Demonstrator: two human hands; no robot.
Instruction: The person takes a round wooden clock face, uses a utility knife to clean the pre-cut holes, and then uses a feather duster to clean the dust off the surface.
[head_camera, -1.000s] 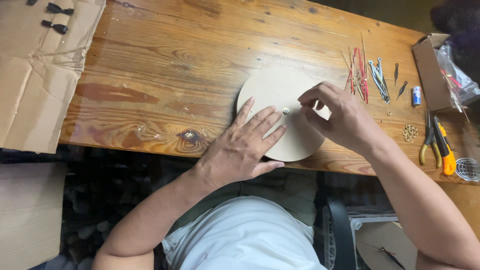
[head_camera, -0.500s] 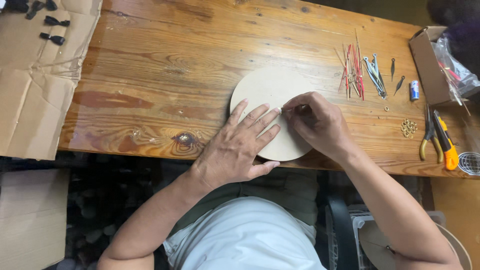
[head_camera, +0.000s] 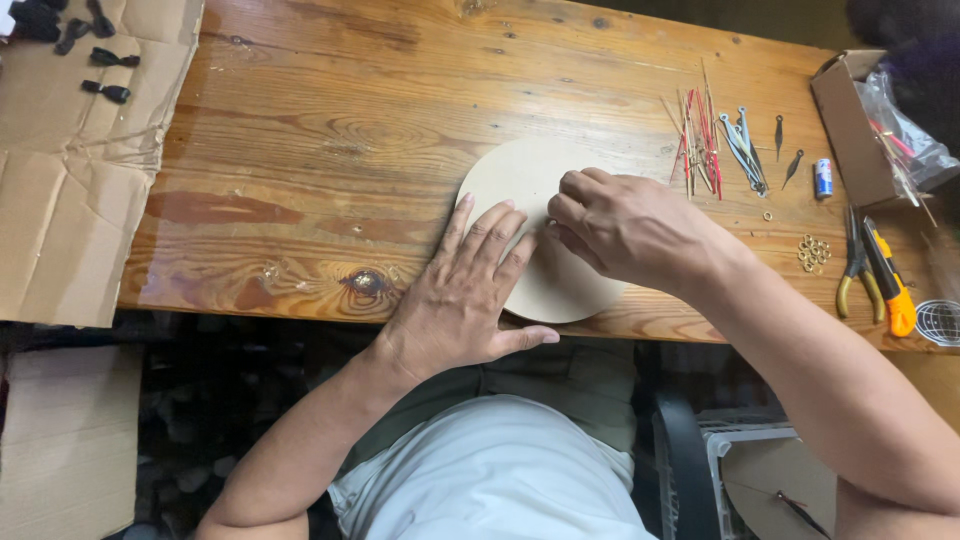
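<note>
A pale round cardboard disc (head_camera: 510, 170) lies flat on the wooden table (head_camera: 330, 150) near its front edge. My left hand (head_camera: 460, 295) rests palm down on the disc's near left part, fingers spread. My right hand (head_camera: 625, 228) sits over the disc's middle with the fingertips curled down and pinched together; what they pinch is hidden. The two hands almost touch at the fingertips.
Thin red and tan sticks (head_camera: 695, 130) and small metal pointers (head_camera: 745, 150) lie right of the disc, with brass rings (head_camera: 812, 252), pliers (head_camera: 855, 265), an orange utility knife (head_camera: 890, 280) and an open cardboard box (head_camera: 860, 120). Flattened cardboard (head_camera: 70, 170) with small black parts covers the table's left end.
My right hand has moved left and down onto the disc's middle, closing its fingers. The left hand stays flat on the disc.
</note>
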